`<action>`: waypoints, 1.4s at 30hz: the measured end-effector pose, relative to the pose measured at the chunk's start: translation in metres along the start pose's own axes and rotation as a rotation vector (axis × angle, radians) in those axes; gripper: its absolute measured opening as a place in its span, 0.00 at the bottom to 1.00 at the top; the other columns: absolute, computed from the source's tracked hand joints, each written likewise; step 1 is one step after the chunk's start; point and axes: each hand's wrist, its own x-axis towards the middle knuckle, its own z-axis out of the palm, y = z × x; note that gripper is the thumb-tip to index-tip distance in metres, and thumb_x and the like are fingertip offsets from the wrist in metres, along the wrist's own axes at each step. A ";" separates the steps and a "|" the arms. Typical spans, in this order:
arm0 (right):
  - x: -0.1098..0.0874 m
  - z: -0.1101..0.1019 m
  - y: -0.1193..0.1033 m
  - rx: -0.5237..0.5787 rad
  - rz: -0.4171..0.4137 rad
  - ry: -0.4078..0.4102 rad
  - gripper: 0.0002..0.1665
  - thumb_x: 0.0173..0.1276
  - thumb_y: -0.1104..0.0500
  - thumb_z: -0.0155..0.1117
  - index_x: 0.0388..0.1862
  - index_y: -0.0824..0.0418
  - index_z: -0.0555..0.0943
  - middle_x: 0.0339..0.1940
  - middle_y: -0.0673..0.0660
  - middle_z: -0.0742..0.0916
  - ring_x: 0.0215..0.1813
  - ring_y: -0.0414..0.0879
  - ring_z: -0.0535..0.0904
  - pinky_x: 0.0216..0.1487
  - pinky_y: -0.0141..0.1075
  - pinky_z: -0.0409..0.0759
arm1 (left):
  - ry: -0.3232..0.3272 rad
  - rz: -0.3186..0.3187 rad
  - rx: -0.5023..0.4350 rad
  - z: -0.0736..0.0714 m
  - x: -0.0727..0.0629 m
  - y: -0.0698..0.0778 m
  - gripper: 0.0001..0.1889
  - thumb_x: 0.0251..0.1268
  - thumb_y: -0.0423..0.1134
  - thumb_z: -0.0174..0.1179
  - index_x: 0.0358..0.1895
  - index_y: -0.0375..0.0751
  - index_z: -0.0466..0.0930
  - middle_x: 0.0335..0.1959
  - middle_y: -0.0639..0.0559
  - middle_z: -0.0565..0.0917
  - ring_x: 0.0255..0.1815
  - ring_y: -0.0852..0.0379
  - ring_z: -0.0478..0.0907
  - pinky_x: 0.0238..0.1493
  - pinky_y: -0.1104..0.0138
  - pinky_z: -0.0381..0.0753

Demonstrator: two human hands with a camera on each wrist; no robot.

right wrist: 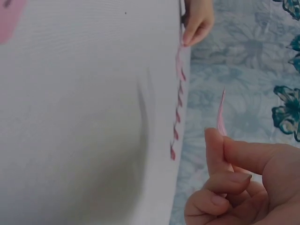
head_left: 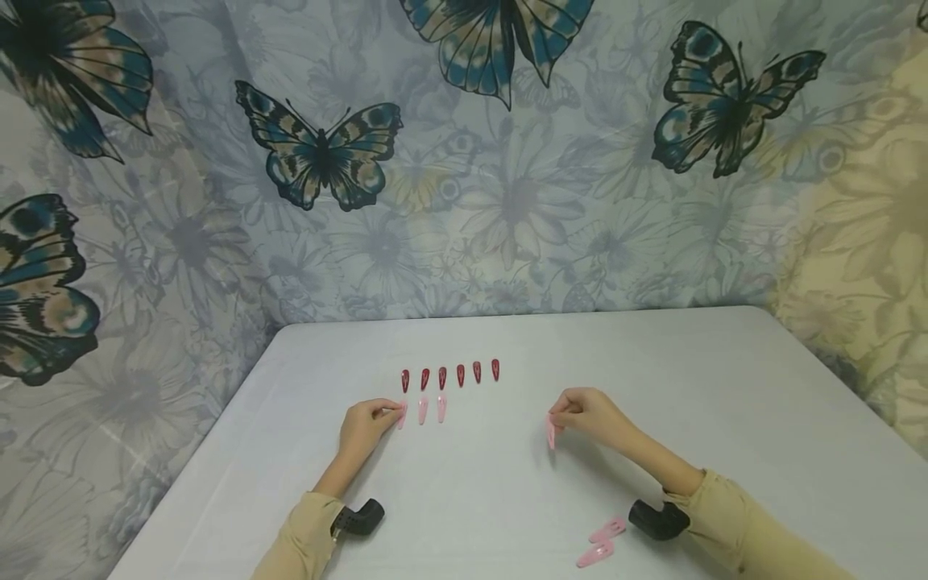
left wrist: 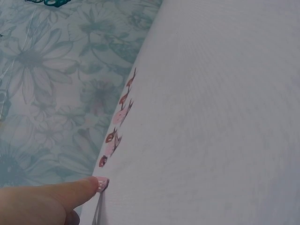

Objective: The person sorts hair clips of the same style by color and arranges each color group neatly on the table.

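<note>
Several dark red snap hair clips (head_left: 442,378) lie in a row across the white table. Below the left end of that row, three pink snap hair clips stand side by side, the middle one (head_left: 423,410) and the right one (head_left: 441,408) untouched. My left hand (head_left: 364,429) pinches the leftmost pink clip (left wrist: 101,184) at its upper end, against the table. To the right, my right hand (head_left: 590,415) holds another pink hair clip (head_left: 551,432) between thumb and forefinger, raised above the table with its tip pointing down in the head view.
Two more pink hair clips (head_left: 596,553) lie near the front, beside the right wrist's black camera mount (head_left: 658,520). Another black mount (head_left: 360,517) is on the left wrist. Behind the table (head_left: 652,346) hangs a butterfly-patterned cloth (head_left: 507,201).
</note>
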 end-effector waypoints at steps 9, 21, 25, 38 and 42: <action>0.015 0.006 0.005 0.033 0.036 0.025 0.04 0.58 0.66 0.61 0.27 0.68 0.79 0.20 0.55 0.82 0.27 0.48 0.78 0.31 0.38 0.73 | 0.000 0.001 0.004 0.000 0.000 0.002 0.08 0.50 0.41 0.66 0.31 0.41 0.85 0.09 0.59 0.59 0.13 0.61 0.53 0.17 0.68 0.55; 0.038 0.025 0.000 0.056 0.112 0.056 0.05 0.58 0.66 0.62 0.26 0.68 0.79 0.20 0.55 0.83 0.28 0.47 0.79 0.32 0.37 0.73 | 0.010 0.017 0.014 0.000 -0.002 0.003 0.07 0.50 0.41 0.66 0.30 0.41 0.85 0.09 0.59 0.59 0.13 0.62 0.53 0.17 0.68 0.55; 0.044 0.029 -0.005 0.040 0.115 0.068 0.04 0.58 0.66 0.62 0.26 0.67 0.79 0.20 0.54 0.83 0.28 0.45 0.79 0.33 0.37 0.73 | 0.003 0.017 0.012 0.000 -0.002 0.003 0.08 0.50 0.41 0.66 0.30 0.41 0.85 0.09 0.59 0.59 0.13 0.62 0.53 0.17 0.68 0.55; 0.058 0.043 -0.011 0.055 0.120 0.083 0.04 0.58 0.66 0.62 0.26 0.67 0.80 0.20 0.53 0.83 0.28 0.44 0.78 0.33 0.36 0.73 | 0.015 0.034 0.001 -0.002 -0.003 0.003 0.07 0.50 0.40 0.66 0.30 0.41 0.85 0.08 0.60 0.59 0.12 0.62 0.52 0.16 0.69 0.55; 0.063 0.048 -0.015 0.079 0.123 0.072 0.04 0.58 0.66 0.62 0.26 0.68 0.80 0.19 0.54 0.83 0.27 0.44 0.78 0.33 0.36 0.73 | 0.004 0.020 0.002 -0.001 -0.002 0.002 0.07 0.50 0.40 0.66 0.30 0.41 0.85 0.08 0.59 0.59 0.12 0.62 0.52 0.16 0.68 0.55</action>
